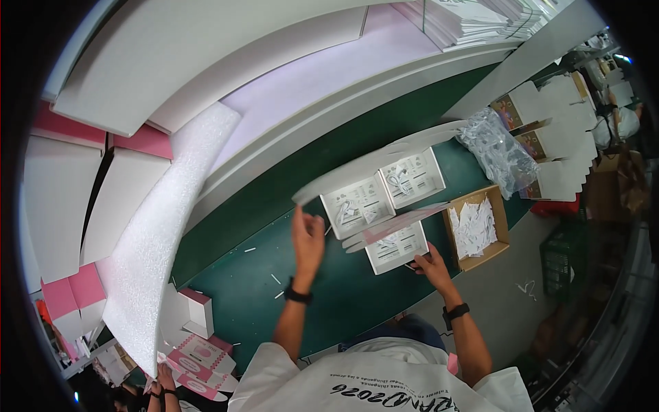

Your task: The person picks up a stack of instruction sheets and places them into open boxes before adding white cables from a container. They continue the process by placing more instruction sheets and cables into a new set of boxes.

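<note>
The green desk (pixel 329 275) carries three shallow white boxes with small packed parts. Over the far two the left hand (pixel 309 237) pinches a thin white sheet (pixel 374 168) by its near edge; it looks light and floppy, best held at the rim. The right hand (pixel 431 264) grips the corner of the near box (pixel 397 248), stiff card, pink-edged flap raised.
</note>
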Demonstrator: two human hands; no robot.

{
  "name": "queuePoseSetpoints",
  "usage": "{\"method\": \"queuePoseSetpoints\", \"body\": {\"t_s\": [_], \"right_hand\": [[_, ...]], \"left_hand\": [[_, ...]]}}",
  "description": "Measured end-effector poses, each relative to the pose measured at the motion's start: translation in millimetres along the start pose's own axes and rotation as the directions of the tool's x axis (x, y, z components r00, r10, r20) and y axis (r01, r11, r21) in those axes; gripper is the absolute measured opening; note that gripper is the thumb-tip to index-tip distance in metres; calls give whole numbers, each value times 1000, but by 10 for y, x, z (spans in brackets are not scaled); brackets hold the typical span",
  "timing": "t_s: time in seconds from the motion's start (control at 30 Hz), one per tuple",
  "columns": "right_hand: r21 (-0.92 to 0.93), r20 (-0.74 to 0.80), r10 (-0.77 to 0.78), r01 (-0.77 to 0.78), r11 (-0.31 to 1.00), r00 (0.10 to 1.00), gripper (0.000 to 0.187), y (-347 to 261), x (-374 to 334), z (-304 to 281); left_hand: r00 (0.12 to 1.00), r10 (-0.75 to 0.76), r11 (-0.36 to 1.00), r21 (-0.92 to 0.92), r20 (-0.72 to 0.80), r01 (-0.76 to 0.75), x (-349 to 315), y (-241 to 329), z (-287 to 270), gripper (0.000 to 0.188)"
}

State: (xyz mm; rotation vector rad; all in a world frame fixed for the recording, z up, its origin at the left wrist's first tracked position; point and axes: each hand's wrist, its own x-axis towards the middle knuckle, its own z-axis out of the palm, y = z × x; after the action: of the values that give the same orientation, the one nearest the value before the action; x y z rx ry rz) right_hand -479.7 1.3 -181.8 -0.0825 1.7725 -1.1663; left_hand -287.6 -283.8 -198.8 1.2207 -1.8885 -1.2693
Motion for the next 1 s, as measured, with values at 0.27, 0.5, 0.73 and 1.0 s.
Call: {"method": "queuePoseSetpoints", "body": {"t_s": [0.27,0.5,0.73,1.0], "right_hand": [[-73,-15,-3,2,997,1000,55,-84,81,91],[73,-98,99,-92,993,990,54,-42,-1,77],[71,36,72,-74,995,997,52,-137,23,-27],[-507,51,-484,440,741,874,41,-986,840,-932]], "left_hand": [[996,-58,998,-10,-62,58,-925,257,74,50],[998,-69,993,94,-10,69,-1357,10,79,52],[915,-321,805,-439,244,399,-1225,254,290,58],[927,-294,882,-307,234,358,-837,224,316,60]]}}
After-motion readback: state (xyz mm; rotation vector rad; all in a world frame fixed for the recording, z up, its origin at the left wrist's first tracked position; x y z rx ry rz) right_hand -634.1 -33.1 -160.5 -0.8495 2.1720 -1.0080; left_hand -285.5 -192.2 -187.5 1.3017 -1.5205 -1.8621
